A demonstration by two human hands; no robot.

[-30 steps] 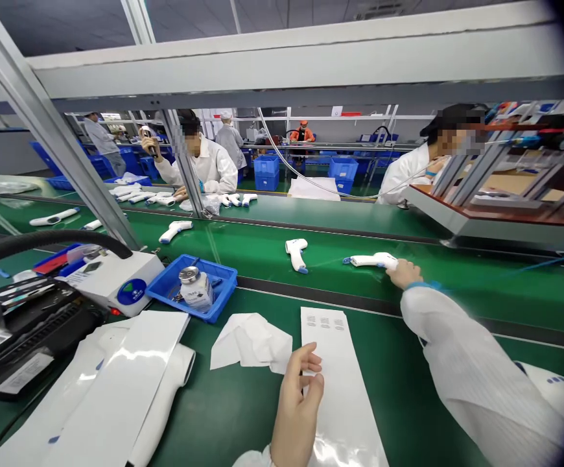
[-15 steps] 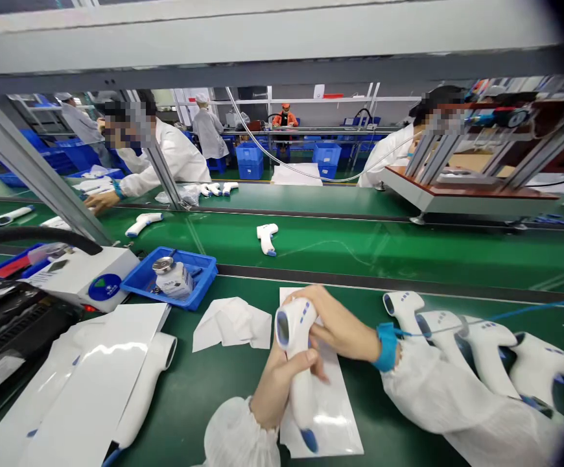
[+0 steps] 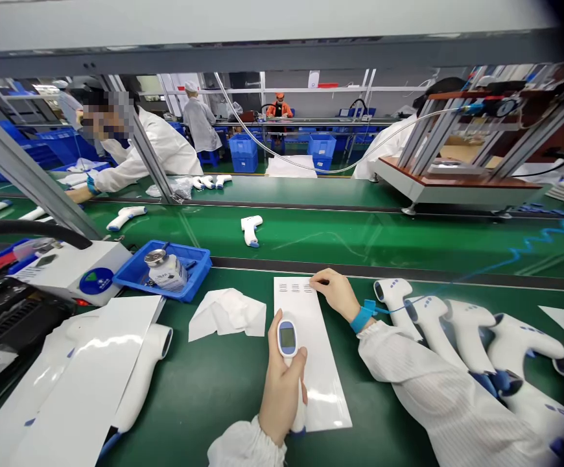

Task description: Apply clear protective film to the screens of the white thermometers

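Thermometer [image 3: 288,351] white, blue-framed grey screen [image 3: 287,336]; left hand [image 3: 280,390] grips it, right hand [image 3: 339,296] hold unclear.

A dark green bench [image 3: 204,389] ran across the foreground, bearing near its middle a long white sheet [image 3: 318,370] with small printed marks at its far end and, just left of that, a crumpled white cloth [image 3: 228,312]. On its left side sat a blue tray [image 3: 197,279], a white box [image 3: 80,269], a black machine [image 3: 17,350] and some overlapping white sheets [image 3: 82,363], with a gun-shaped device [image 3: 143,379] partly under them. White gun-shaped devices [image 3: 435,318] lay clustered on the right, some touching or overlapping.
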